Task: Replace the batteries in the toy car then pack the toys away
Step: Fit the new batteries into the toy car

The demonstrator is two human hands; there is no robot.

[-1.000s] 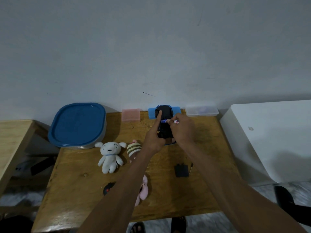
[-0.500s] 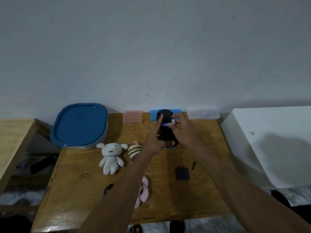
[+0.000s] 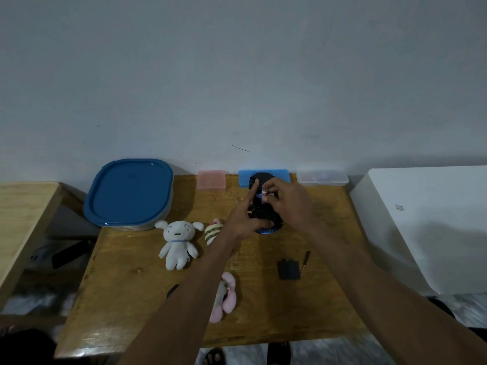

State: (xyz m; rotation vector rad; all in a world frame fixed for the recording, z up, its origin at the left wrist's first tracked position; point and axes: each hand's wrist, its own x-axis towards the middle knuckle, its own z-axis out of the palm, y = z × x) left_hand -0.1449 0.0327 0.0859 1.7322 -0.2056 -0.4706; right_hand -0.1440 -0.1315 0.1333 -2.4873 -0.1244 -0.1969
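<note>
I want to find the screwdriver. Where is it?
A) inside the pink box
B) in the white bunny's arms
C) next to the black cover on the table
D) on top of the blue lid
C: the screwdriver lies on the table just right of the black cover, below the hands working on the car.

Dim, flat indoor light, soft shadows, wide-angle bending at edges, slight overall softness.
</note>
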